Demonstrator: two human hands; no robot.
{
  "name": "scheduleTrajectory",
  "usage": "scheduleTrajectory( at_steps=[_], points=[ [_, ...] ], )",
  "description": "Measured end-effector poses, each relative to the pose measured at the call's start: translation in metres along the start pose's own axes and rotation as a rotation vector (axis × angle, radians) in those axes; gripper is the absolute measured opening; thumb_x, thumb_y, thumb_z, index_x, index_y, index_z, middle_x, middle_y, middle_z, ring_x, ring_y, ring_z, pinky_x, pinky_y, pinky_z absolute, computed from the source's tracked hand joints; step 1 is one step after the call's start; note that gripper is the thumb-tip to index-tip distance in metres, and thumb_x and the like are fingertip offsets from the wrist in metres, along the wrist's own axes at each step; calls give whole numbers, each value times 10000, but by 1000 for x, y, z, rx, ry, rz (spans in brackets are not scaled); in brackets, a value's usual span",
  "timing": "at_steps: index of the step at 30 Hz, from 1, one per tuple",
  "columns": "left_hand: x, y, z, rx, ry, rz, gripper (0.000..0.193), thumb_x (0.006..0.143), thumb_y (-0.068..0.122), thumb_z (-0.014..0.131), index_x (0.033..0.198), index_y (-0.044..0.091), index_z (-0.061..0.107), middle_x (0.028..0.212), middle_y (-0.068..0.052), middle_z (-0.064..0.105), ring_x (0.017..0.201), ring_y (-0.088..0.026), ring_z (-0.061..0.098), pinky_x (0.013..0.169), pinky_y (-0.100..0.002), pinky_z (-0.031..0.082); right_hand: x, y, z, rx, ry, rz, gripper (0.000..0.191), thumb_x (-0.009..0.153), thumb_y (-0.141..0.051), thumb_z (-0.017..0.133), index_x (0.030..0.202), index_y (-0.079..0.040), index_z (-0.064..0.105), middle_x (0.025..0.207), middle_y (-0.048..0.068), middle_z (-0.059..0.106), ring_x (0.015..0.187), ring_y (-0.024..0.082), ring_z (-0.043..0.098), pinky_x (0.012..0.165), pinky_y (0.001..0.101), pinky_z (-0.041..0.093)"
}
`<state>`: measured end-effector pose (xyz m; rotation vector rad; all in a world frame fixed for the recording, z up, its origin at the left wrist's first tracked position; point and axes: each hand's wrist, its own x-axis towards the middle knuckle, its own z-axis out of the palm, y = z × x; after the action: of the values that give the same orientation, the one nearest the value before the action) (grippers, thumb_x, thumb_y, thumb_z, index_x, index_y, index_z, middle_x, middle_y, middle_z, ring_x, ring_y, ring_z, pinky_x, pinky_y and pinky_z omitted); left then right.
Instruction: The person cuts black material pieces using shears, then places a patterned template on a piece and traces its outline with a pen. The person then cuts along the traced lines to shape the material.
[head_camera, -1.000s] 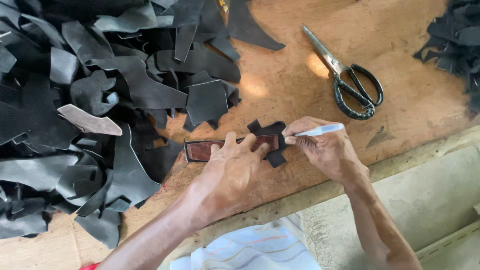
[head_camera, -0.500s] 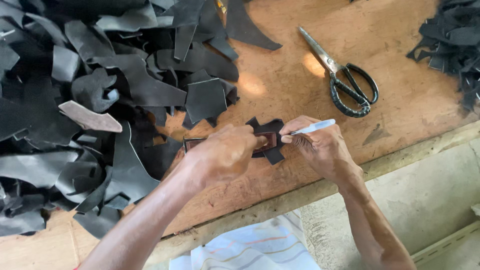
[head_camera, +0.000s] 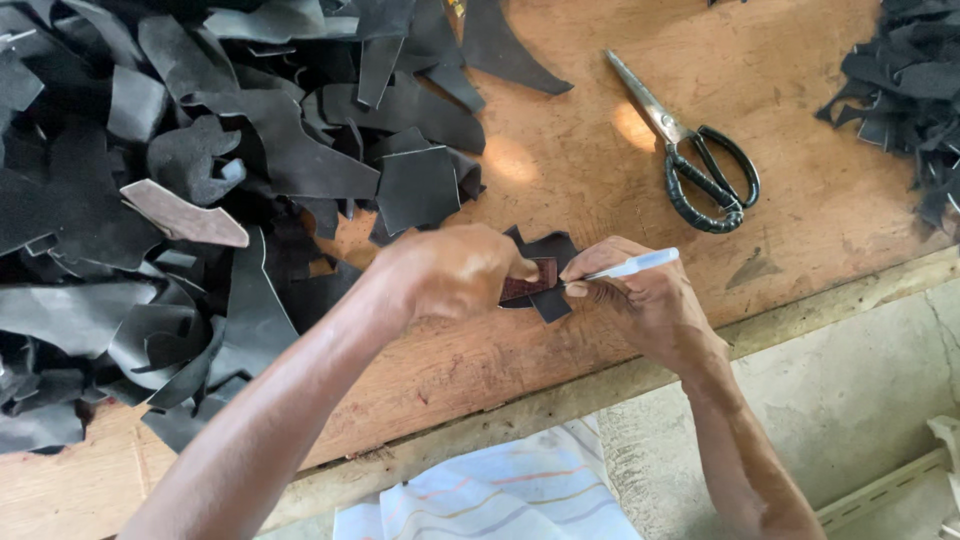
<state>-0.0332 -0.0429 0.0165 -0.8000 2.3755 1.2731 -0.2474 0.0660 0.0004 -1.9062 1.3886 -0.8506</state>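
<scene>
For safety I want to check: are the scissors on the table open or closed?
Closed. The scissors lie flat on the wooden table, blades together in one line, away from both hands.

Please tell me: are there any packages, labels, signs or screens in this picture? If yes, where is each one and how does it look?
None of these shows: no package, label, sign or screen.
Only a wooden table with black leather scraps, scissors, and the right hand holding a white pen beside the left hand.
</scene>
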Motion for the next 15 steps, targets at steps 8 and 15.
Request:
scheduleTrajectory(
  at_steps=[8, 15],
  points=[
    [-5, 4, -9, 8, -17, -69, 770, 713, -91, 549, 1382, 287, 601, 1291, -16, 683, 1117, -279, 676, 891, -382, 547, -10, 4, 17, 248, 36, 11, 166, 870, 31, 753, 1006, -61, 734, 1018, 46, 734, 955, 171, 710, 815, 314, 613],
    [-7, 5, -10, 47, -107, -137, 773, 775, -56, 546, 1442, 334, 565, 1233, -56, 734, 1055, -300, 712, 860, -411, 552, -11, 13, 24, 160, 5, 46, 133, 891, 11, 747, 1005, -55, 726, 1009, 47, 742, 918, 143, 713, 773, 274, 611]
  ],
)
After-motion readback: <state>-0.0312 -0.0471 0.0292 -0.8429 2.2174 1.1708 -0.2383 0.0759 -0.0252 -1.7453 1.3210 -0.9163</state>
